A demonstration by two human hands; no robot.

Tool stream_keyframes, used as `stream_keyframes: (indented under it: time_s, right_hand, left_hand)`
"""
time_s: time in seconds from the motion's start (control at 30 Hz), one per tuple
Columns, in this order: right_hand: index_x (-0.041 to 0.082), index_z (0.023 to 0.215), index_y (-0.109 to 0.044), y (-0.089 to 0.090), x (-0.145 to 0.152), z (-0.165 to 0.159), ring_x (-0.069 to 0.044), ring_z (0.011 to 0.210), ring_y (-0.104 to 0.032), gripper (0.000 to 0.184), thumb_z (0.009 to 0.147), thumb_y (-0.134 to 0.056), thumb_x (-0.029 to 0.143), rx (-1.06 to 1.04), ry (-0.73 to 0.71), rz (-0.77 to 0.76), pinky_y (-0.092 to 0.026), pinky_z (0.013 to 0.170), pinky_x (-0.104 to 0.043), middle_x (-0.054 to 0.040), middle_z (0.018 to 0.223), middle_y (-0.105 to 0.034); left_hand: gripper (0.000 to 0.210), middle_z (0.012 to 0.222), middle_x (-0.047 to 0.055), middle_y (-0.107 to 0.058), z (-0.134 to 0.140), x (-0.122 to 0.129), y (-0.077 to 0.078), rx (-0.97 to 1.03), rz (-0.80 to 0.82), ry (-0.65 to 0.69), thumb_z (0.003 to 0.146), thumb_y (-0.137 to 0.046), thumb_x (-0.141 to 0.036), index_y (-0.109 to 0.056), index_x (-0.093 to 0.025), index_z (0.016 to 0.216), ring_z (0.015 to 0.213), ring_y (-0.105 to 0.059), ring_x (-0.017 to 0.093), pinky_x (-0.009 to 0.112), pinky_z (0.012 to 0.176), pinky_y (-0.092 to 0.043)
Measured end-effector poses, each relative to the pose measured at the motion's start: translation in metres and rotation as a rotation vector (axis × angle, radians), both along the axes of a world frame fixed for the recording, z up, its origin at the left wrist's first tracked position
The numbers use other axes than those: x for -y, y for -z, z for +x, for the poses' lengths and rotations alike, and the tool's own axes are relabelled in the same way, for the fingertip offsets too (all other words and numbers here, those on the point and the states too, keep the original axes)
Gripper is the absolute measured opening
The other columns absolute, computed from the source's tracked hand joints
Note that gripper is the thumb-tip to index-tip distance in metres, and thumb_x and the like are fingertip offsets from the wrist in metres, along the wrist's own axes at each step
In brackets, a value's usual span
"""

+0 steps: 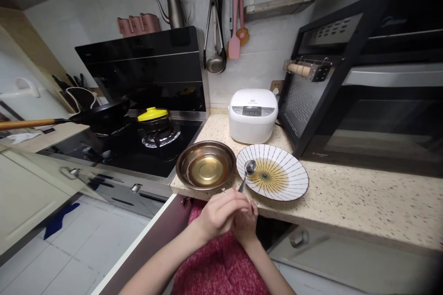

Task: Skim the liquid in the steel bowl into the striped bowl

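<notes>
My left hand [221, 212] lies with curled fingers across my right hand [245, 222], just in front of the counter edge. A metal spoon [249, 167] rises from between the hands, its bowl over the left side of a white plate with dark radiating lines [296, 173]. The spoon's handle runs down behind my left fingers, toward my partly covered right hand, which seems to grip it. Yellowish liquid [268, 179] pools in the plate's middle. Left of the plate, a round metal dish [185, 159] contains clear amber liquid [207, 170].
A white rice cooker [253, 117] stands behind the plate. On the black stove [138, 156] sit a yellow-lidded pot [152, 114] and a wok [107, 115]. An open cabinet door [148, 244] juts out at my left. A black oven rack [301, 97] stands right.
</notes>
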State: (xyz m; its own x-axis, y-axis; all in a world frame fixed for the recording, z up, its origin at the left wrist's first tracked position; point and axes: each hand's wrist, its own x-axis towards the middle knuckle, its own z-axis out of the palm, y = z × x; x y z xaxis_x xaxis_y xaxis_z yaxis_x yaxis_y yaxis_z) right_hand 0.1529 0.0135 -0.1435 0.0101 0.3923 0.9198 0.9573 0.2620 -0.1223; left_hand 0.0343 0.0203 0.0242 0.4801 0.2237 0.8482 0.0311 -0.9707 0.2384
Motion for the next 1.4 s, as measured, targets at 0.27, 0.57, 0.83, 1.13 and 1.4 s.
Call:
stream_keyframes:
  time_s: [0.27,0.57,0.83,1.13,1.4]
  right_hand:
    - [0.022,0.137,-0.060,-0.019,0.003,-0.001,-0.019,0.121,-0.063,0.039,0.100,-0.049,0.022,-0.027,-0.013,-0.043,-0.029,0.115,-0.035,-0.0081,0.124,-0.075]
    - [0.021,0.137,-0.061,-0.018,0.002,0.000,-0.020,0.121,-0.063,0.040,0.099,-0.051,0.020,-0.035,-0.028,-0.036,-0.028,0.116,-0.036,-0.0069,0.123,-0.076]
    - [0.023,0.141,-0.059,-0.018,0.002,0.000,-0.021,0.120,-0.063,0.045,0.097,-0.052,0.020,-0.032,-0.006,-0.027,-0.030,0.113,-0.036,-0.0066,0.123,-0.076]
    - [0.024,0.137,-0.060,-0.014,0.001,0.000,-0.021,0.115,-0.065,0.042,0.096,-0.051,0.022,-0.022,0.037,-0.030,-0.028,0.114,-0.036,-0.0067,0.119,-0.076]
    - [0.022,0.131,-0.063,-0.020,0.002,-0.002,-0.020,0.111,-0.066,0.035,0.097,-0.053,0.023,-0.028,0.035,-0.014,-0.026,0.114,-0.036,-0.0064,0.116,-0.077]
  left_hand:
    - [0.019,0.088,0.007,-0.073,-0.036,-0.017,-0.025,0.164,-0.213,-0.067,0.101,-0.053,-0.006,-0.070,-0.015,0.097,0.085,-0.070,0.015,0.026,0.080,-0.058]
    - [0.021,0.085,0.004,-0.071,-0.081,-0.036,-0.004,0.312,-0.229,-0.189,0.103,-0.053,-0.012,-0.073,-0.017,0.098,0.076,-0.068,0.014,0.024,0.071,-0.057]
    - [0.020,0.082,0.005,-0.074,-0.096,-0.032,0.008,0.331,-0.315,-0.260,0.102,-0.057,-0.019,-0.075,-0.016,0.093,0.073,-0.070,0.014,0.025,0.070,-0.059]
    - [0.019,0.082,0.006,-0.075,-0.099,-0.022,0.017,0.318,-0.392,-0.206,0.101,-0.060,-0.019,-0.077,-0.016,0.093,0.064,-0.070,0.014,0.023,0.062,-0.060]
    - [0.021,0.084,0.006,-0.075,-0.095,-0.022,0.023,0.267,-0.466,-0.157,0.102,-0.057,-0.015,-0.077,-0.015,0.097,0.064,-0.071,0.013,0.021,0.061,-0.060]
